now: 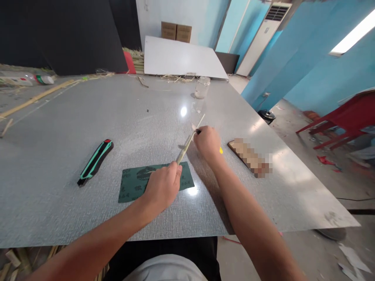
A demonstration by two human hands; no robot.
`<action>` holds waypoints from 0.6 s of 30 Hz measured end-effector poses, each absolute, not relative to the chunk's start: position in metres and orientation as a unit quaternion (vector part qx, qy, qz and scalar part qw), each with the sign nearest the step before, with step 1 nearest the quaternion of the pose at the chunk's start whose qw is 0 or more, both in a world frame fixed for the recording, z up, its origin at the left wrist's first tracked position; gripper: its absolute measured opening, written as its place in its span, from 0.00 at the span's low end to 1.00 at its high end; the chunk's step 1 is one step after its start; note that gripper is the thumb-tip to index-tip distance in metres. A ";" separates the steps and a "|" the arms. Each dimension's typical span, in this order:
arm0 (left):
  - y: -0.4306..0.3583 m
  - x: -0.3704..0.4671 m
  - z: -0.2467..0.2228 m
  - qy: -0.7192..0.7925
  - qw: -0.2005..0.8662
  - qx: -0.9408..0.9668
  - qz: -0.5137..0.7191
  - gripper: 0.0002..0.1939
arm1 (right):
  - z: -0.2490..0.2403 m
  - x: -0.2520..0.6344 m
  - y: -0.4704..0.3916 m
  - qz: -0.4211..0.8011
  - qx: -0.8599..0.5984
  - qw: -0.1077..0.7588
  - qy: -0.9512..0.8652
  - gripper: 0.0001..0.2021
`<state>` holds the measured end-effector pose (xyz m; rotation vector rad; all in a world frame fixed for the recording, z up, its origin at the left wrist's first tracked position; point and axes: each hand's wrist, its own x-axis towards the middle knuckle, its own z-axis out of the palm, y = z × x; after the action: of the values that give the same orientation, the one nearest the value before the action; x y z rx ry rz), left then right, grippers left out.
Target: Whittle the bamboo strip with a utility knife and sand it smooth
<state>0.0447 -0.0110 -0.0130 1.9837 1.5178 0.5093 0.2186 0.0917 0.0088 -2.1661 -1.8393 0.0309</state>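
Your left hand (164, 182) clamps near end of bamboo strip (185, 150) above sandpaper (136, 183), likely steadying strip; your right hand (207, 142) closes round partly hidden black tool (198, 132) farther along. Utility knife (96, 162) lies left on desk (123, 113), apparently within reach.

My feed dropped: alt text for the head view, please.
The left hand, over a green printed sheet, holds a thin pale stick; the right hand grips a mostly hidden tool at the stick. A utility knife lies left, a glass jar beyond.
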 end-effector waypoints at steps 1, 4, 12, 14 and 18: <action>-0.011 0.045 -0.013 0.567 0.297 0.744 0.195 0.20 | 0.009 0.224 0.094 0.010 -0.759 0.152 -0.633 0.11; -0.007 0.044 -0.013 0.563 0.318 0.731 0.220 0.21 | 0.009 0.228 0.091 0.014 -0.745 0.152 -0.649 0.10; 0.002 0.039 -0.008 0.569 0.358 0.705 0.228 0.20 | 0.015 0.199 0.063 0.088 -0.687 0.111 -0.712 0.08; 0.001 0.040 -0.008 0.570 0.346 0.711 0.222 0.21 | 0.015 0.199 0.061 0.101 -0.685 0.109 -0.713 0.07; 0.001 0.040 -0.012 0.571 0.300 0.731 0.224 0.20 | 0.014 0.202 0.060 0.113 -0.682 0.110 -0.715 0.06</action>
<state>0.0398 0.0012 -0.0117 1.9397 1.5156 0.5935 0.2017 0.0598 0.0141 -2.0029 -2.0999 0.3312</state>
